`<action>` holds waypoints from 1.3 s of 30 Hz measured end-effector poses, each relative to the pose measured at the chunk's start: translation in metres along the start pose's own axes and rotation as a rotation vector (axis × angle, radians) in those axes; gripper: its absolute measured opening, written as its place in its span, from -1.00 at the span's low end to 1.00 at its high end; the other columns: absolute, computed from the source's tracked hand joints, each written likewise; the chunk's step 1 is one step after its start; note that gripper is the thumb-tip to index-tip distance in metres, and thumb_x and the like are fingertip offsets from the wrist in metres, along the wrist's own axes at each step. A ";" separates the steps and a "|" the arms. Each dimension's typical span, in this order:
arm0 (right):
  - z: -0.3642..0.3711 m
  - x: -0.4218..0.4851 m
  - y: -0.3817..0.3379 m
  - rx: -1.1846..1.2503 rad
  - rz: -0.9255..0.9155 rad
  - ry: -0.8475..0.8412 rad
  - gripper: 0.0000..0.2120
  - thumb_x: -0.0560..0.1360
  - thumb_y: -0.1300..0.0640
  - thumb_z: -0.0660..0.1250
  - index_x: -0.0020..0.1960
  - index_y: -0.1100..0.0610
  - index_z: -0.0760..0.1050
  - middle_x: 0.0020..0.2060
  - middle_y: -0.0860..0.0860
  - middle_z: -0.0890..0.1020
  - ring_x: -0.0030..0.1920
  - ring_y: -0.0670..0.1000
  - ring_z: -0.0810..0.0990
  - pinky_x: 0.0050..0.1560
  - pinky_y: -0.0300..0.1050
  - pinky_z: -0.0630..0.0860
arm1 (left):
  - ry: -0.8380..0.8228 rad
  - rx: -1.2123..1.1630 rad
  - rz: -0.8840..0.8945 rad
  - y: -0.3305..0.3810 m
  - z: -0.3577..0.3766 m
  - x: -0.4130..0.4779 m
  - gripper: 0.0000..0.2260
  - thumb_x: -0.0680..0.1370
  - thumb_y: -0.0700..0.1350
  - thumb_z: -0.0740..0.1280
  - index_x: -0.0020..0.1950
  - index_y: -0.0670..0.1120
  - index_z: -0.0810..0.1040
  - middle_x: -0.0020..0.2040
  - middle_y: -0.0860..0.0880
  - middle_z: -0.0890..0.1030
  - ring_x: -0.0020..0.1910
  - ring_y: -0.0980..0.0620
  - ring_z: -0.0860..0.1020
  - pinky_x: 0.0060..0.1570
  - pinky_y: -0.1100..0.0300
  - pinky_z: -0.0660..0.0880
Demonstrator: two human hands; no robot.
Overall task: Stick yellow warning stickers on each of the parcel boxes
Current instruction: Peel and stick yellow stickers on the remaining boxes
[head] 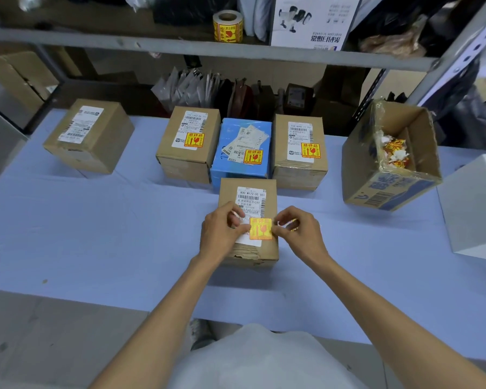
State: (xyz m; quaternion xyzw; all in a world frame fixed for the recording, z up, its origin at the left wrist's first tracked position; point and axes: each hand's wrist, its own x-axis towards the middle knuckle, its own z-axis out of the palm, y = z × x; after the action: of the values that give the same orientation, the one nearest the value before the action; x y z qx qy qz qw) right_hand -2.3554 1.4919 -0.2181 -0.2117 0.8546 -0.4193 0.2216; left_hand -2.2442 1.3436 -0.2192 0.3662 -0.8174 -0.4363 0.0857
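**Sticker at risk of landing crooked or creased**

A yellow sticker (261,228) was held over the top of the nearest box (249,249), low on its white shipping label (251,199). Its left edge was pinched by the left hand (222,230) and its right edge by the right hand (298,230), both with curled fingers. Whether the sticker was already pressed down could not be told.

Several faults were judged possible. If one edge were released too soon, the sticker could be laid askew or a crease trapped beneath it. If adhesive were caught on a fingertip, a corner could be lifted again when the hand was drawn away. If it were placed higher, the barcode and address lines could be covered. The light box could also be shifted on the table (96,234) by uneven pressure.

Behind it, the blue box (242,167) and the brown boxes to its left (188,161) and right (300,169) were each marked with a sticker. The far-left box (89,134), set well apart, showed none and could be overlooked. The open carton (390,192) held crumpled scraps. The sticker roll (227,26) was kept on the shelf (152,46) beyond, so a stretch over the finished row would be needed, and a box could be knocked.
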 end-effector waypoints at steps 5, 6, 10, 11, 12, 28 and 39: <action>0.014 0.001 -0.004 -0.021 -0.114 -0.057 -0.79 0.35 0.13 0.54 -0.02 0.01 0.68 -0.06 -0.06 0.49 -0.15 -0.17 0.50 -0.16 -0.35 0.41 | -0.147 0.076 0.109 0.007 0.002 -0.001 -0.84 0.39 0.01 0.52 -0.06 0.06 0.67 -0.17 0.09 0.59 -0.19 0.13 0.54 -0.19 0.27 0.48; 0.014 0.002 -0.004 -0.036 -0.115 -0.069 -0.79 0.36 0.16 0.52 -0.01 0.03 0.68 -0.05 -0.05 0.48 -0.15 -0.17 0.49 -0.16 -0.37 0.39 | -0.151 0.093 0.098 0.006 -0.001 0.000 -0.84 0.38 0.00 0.53 -0.06 0.08 0.68 -0.15 0.08 0.60 -0.19 0.13 0.54 -0.18 0.22 0.51; 0.005 0.006 0.002 -0.067 -0.085 -0.036 -0.83 0.44 0.24 0.43 -0.01 0.04 0.68 -0.04 -0.02 0.51 -0.18 -0.15 0.52 -0.22 -0.45 0.39 | -0.183 0.087 0.056 -0.001 -0.014 0.004 -0.75 0.34 0.00 0.56 -0.02 0.09 0.68 -0.17 0.10 0.60 -0.20 0.12 0.55 -0.21 0.27 0.47; 0.004 0.006 0.002 -0.074 -0.084 -0.021 -0.85 0.43 0.20 0.45 -0.03 0.03 0.68 -0.04 -0.02 0.52 -0.17 -0.14 0.53 -0.21 -0.43 0.40 | -0.192 0.088 0.059 0.001 -0.014 0.004 -0.74 0.33 0.01 0.57 -0.01 0.09 0.67 -0.17 0.10 0.59 -0.19 0.13 0.55 -0.22 0.28 0.46; 0.005 0.005 0.001 -0.073 -0.090 -0.019 -0.86 0.40 0.14 0.49 -0.05 0.01 0.67 -0.04 -0.04 0.51 -0.15 -0.13 0.54 -0.19 -0.38 0.42 | -0.199 0.101 0.072 0.003 -0.013 0.003 -0.73 0.32 0.03 0.57 -0.01 0.09 0.67 -0.18 0.11 0.59 -0.20 0.12 0.54 -0.23 0.27 0.45; 0.020 0.006 -0.004 -0.011 -0.012 0.067 -0.80 0.32 0.10 0.55 -0.22 0.13 0.55 -0.17 -0.01 0.51 -0.23 -0.06 0.51 -0.24 -0.23 0.43 | -0.146 0.158 0.024 0.008 -0.003 0.009 -0.90 0.38 0.05 0.51 -0.19 0.07 0.67 -0.28 0.12 0.59 -0.21 0.12 0.53 -0.25 0.20 0.44; 0.011 0.013 -0.051 0.056 -0.188 0.002 -0.89 0.43 0.19 0.45 -0.06 0.09 0.56 -0.14 -0.07 0.62 -0.18 -0.13 0.58 -0.22 -0.28 0.55 | -0.388 -0.368 -0.133 0.034 -0.033 0.032 -0.73 0.57 -0.39 0.15 0.15 -0.07 0.25 0.04 -0.08 0.36 -0.04 0.04 0.49 -0.12 0.15 0.54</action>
State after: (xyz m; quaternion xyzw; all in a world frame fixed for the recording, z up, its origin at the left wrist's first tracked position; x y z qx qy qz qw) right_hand -2.3510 1.4496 -0.1854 -0.2843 0.8191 -0.4622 0.1859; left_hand -2.2701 1.3124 -0.1788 0.3070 -0.6997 -0.6441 -0.0366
